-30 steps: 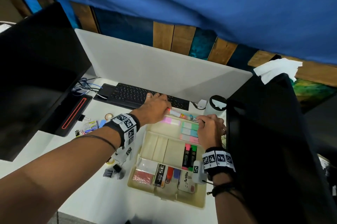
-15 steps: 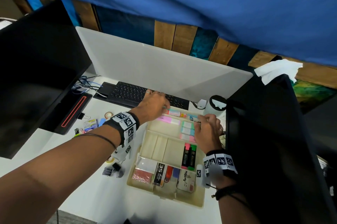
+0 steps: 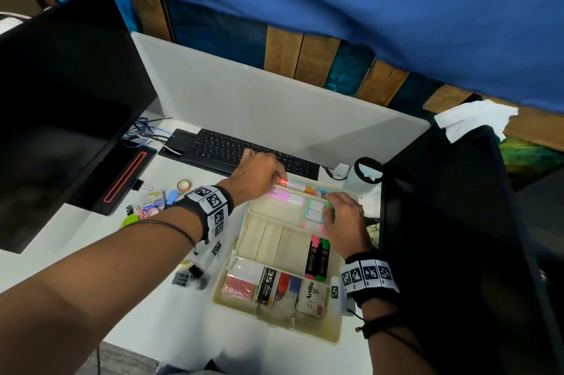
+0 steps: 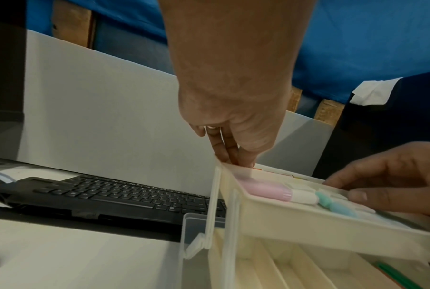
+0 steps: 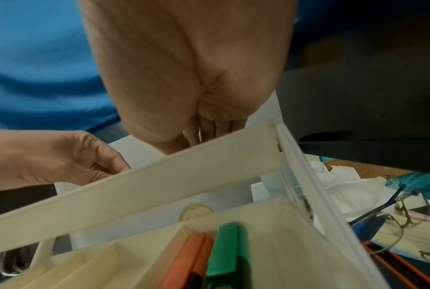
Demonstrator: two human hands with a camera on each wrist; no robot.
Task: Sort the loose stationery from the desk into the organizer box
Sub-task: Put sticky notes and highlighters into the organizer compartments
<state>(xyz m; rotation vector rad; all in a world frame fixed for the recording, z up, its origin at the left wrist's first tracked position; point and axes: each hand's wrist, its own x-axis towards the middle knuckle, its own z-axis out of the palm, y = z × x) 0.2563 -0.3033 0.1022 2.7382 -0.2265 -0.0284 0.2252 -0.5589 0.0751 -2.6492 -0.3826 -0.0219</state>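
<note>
The cream organizer box point(image 3: 332, 335) stands open on the white desk, its upper tray point(image 4: 308, 221) raised at the far end. A red-and-white pen point(image 3: 297, 185) lies along the tray's far edge. My left hand point(image 3: 259, 173) pinches the pen's left end at the tray's far-left corner, fingers pointing down point(image 4: 225, 154). My right hand point(image 3: 345, 222) rests with loosely curved fingers on the pastel highlighters point(image 3: 314, 214) at the tray's right side. A pink highlighter point(image 4: 266, 190) lies beside them. Two black highlighters point(image 3: 319, 258) with pink and green caps sit in the lower part.
A black keyboard point(image 3: 232, 149) lies just beyond the box. Loose stationery point(image 3: 152, 200), a tape roll point(image 3: 184, 184) and binder clips point(image 3: 186, 277) are scattered to the left. Black monitors stand left point(image 3: 61, 100) and right point(image 3: 457, 237). A cup point(image 3: 363, 176) stands behind; glasses point(image 5: 406, 211) lie beside the box.
The pen that both hands held over the tray's far edge now lies lower along it. My right hand's fingers have shifted onto the pastel highlighters. Both wrists have barely moved.
</note>
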